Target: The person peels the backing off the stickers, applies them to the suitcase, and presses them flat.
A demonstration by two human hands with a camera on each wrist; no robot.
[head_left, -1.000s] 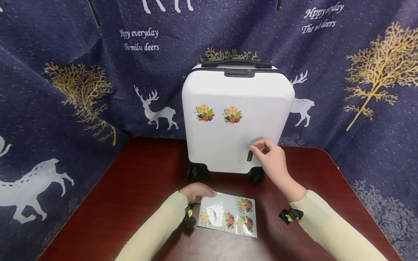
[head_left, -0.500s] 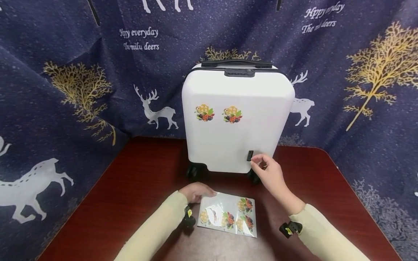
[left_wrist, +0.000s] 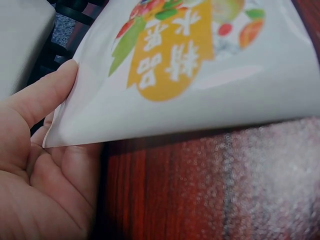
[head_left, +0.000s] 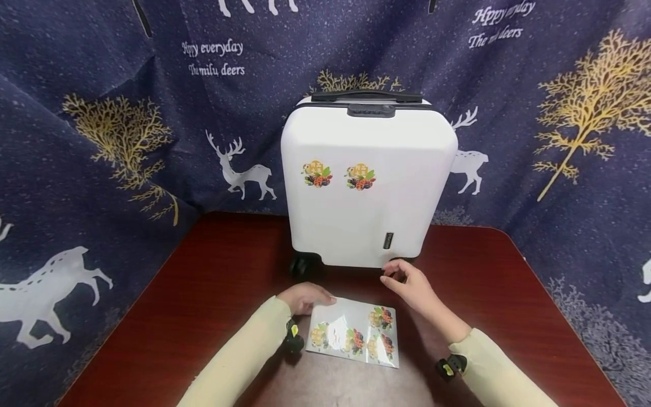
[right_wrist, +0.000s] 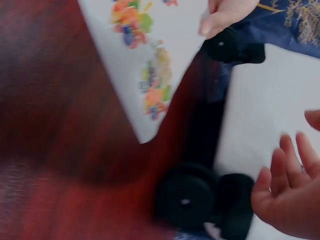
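We see a dark red-brown worktop (head_left: 229, 268) spread beneath both hands, its wood grain running under a glossy finish and catching pale glare nearest us. Behind it, beyond the hands' reach, hangs a creased navy fabric backdrop (head_left: 285, 34) printed with white deer, golden trees and lettering that reads in part "The milu deers." Straight ahead of the hands stands a white hard-shell suitcase (head_left: 346, 220), smooth and round-cornered, with a black carry handle (head_left: 366, 96), a combination lock (head_left: 371, 110) and a small black nameplate (head_left: 389, 241) just above the right hand (head_left: 413, 285). That hand hangs before the shell's lower corner, released, fingers loosely bent and holding nothing. The left hand (head_left: 305, 298) pinches a corner of a glossy white sticker sheet (head_left: 351, 310), thumb above, fingers beneath; the sheet lies mostly to that hand's right, below the right hand, and bows up off the worktop beside the grip. We count four fruit stickers (head_left: 354, 341) on it, bright clusters topped by orange-yellow labels with Chinese characters. Two matching suitcase decals (head_left: 360, 176) sit side by side on the shell, above the hands.
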